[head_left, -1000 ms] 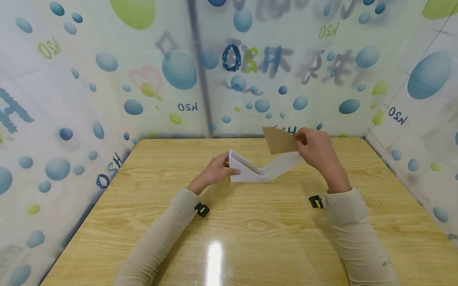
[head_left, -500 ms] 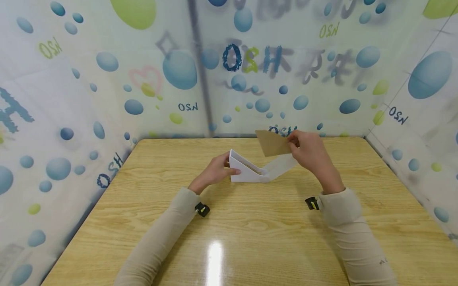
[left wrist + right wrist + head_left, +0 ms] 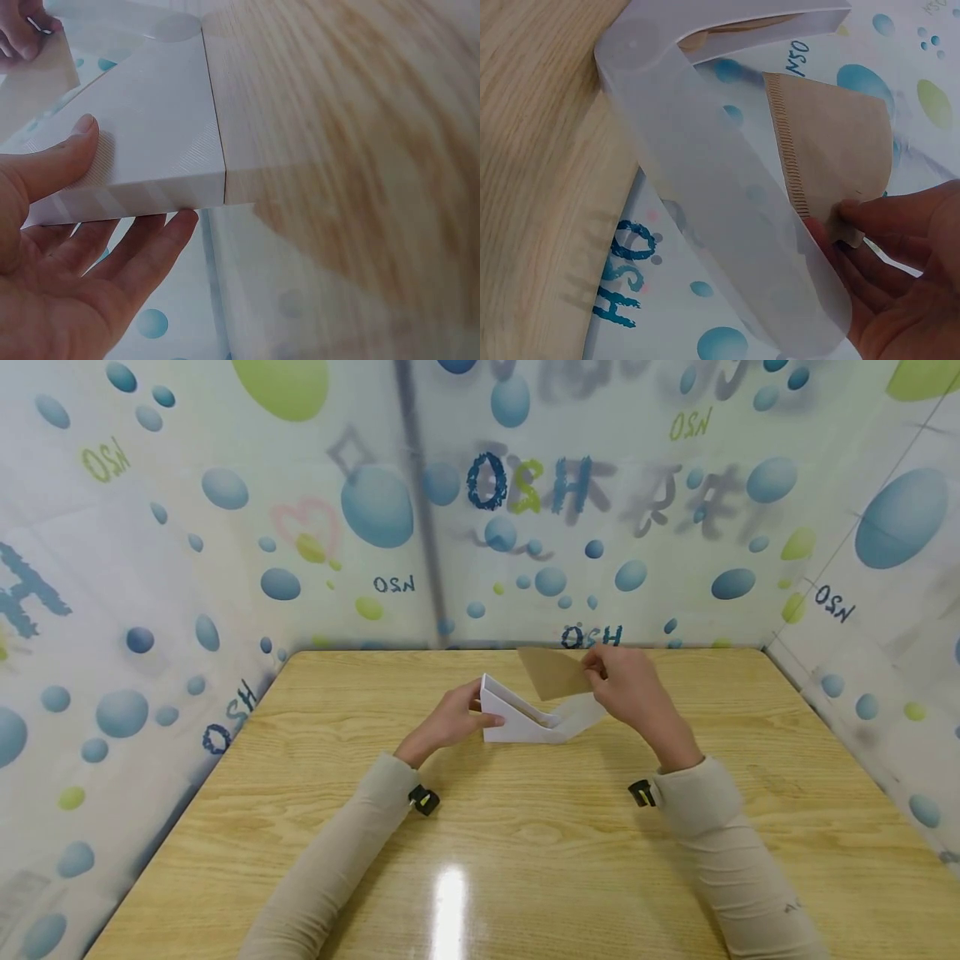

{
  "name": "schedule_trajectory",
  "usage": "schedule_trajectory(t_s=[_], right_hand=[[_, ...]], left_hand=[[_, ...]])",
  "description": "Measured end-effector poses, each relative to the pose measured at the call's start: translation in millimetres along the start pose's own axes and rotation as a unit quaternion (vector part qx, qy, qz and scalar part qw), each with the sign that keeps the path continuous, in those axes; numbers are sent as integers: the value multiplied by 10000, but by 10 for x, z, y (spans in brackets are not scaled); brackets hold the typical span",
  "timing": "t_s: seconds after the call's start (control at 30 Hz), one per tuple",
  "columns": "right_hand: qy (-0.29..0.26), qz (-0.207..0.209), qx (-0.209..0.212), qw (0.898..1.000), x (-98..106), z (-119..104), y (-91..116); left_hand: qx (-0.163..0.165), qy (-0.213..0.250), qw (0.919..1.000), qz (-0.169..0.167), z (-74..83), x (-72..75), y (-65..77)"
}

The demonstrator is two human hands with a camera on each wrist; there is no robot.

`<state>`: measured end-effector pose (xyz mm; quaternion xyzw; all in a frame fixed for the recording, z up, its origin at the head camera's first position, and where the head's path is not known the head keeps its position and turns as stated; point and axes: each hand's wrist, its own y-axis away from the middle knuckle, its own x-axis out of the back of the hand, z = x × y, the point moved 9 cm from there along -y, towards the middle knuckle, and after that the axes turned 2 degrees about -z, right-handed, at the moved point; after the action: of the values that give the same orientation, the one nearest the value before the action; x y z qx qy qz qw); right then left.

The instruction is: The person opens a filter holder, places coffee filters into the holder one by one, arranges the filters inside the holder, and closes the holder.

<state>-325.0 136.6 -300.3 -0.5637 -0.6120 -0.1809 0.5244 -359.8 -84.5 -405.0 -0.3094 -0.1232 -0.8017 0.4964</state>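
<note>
A white coffee filter holder [image 3: 512, 724] with a sloping top stands on the table, its translucent lid [image 3: 581, 718] swung out to the right. My left hand [image 3: 447, 718] grips the holder's tall end, thumb on the near side and fingers behind it; the left wrist view shows the thumb against the white wall [image 3: 157, 105]. Between thumb and fingers my right hand [image 3: 630, 683] pinches a brown paper coffee filter [image 3: 836, 146] by one corner, above the lid. Its crimped edge shows in the right wrist view. More brown paper [image 3: 739, 28] shows inside the holder.
The wood-grain table [image 3: 525, 843] runs back to a wall covering [image 3: 480, 543] printed with blue and green spots and letters. A small black wrist device [image 3: 424, 799] sits at the left cuff, another [image 3: 642, 792] at the right cuff.
My right hand has moved left and slightly down with the coffee filter, bringing it closer to the holder. The lid's free end has come left a little too. The left hand and holder stay put.
</note>
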Motion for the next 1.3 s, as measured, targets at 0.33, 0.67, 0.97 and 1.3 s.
schedule_trajectory(t_s=[0.33, 0.67, 0.97, 1.3], right_hand=[[-11, -58, 8, 10000, -105, -28, -18], [42, -105, 131, 9999, -154, -111, -30], [4, -239, 119, 9996, -259, -127, -37], [-8, -330, 245, 9992, -361, -168, -22]], left_hand=[[-25, -22, 10000, 7, 2, 8, 3], [-26, 8, 10000, 21, -6, 5, -7], [-49, 12, 10000, 12, 7, 14, 2], [14, 0, 10000, 8, -3, 9, 2]])
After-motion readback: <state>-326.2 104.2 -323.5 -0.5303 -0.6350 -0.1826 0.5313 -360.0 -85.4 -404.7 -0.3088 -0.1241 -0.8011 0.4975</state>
